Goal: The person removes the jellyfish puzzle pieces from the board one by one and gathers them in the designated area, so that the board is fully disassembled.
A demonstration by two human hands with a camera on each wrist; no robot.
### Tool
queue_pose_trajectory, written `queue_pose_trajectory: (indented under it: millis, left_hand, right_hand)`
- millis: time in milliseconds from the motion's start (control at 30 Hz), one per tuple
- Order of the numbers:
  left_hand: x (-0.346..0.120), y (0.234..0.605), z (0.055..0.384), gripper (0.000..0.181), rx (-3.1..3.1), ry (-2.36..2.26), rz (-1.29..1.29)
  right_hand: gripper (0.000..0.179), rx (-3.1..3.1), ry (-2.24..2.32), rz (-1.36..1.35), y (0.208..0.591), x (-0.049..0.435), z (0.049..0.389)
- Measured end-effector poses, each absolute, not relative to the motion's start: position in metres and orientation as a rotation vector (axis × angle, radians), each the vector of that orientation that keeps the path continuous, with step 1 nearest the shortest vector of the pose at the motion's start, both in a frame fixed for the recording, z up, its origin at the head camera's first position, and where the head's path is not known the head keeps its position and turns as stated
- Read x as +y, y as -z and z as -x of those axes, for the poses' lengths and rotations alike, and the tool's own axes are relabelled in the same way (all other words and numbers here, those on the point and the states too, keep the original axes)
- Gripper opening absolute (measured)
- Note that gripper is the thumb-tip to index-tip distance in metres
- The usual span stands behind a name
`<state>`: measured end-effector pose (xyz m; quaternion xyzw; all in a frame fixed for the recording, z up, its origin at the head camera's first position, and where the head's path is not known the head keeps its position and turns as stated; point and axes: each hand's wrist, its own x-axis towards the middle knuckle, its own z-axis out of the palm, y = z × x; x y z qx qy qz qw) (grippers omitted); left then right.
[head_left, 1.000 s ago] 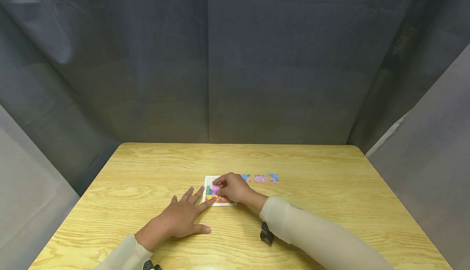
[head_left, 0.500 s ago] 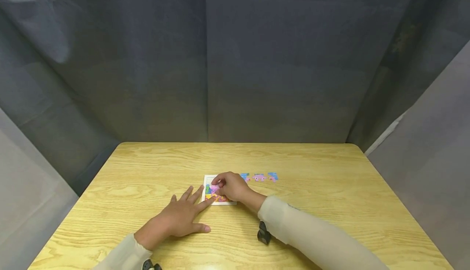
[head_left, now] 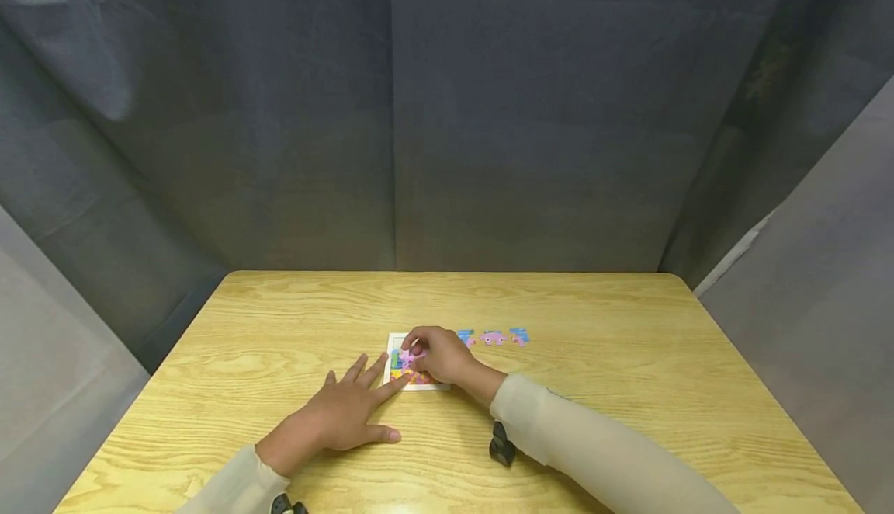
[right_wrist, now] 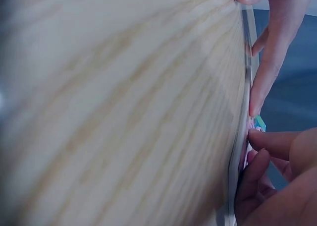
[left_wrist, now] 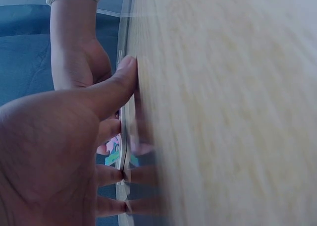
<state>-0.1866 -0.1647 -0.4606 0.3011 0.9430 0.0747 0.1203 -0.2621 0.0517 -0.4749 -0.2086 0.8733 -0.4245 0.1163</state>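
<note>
A small puzzle board (head_left: 427, 389) with a white frame lies on the table, its lower part filled with yellow, orange and pink pieces. My left hand (head_left: 342, 413) is spread flat, fingertips touching the board's left side and lower picture. Above the picture my right hand (head_left: 447, 359) pinches a pink puzzle piece (head_left: 407, 360) between thumb and fingers, low against the board. The right hand hides the board's right part. In the right wrist view, the right thumb and fingers (right_wrist: 270, 144) meet at the board's surface; the piece is mostly hidden there.
Three loose puzzle pieces lie right of the board: a blue one (head_left: 466, 334), a pink one with eyes (head_left: 493, 338) and a blue-pink one (head_left: 520, 335). They rest on the wood-grain table (head_left: 594, 328). Dark curtains (head_left: 531, 149) stand behind it.
The pink piece, tilted a second ago, now lies flatter in the board under the right fingers. Both hands have stayed almost in place.
</note>
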Motion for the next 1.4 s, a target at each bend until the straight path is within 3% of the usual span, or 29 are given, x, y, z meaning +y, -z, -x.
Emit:
queue_pose_trajectory:
  millis: [600, 1400]
  left_hand:
    - [-0.164, 0.462, 0.187, 0.089, 2.758, -0.216, -0.849]
    - [-0.163, 0.463, 0.187, 0.088, 2.756, -0.211, -0.816]
  right_hand:
    - [0.007, 2.574, 1.299, 0.519, 0.474, 0.048, 0.263]
    - [0.009, 2.362, 1.528, 0.385, 0.471, 0.058, 0.266]
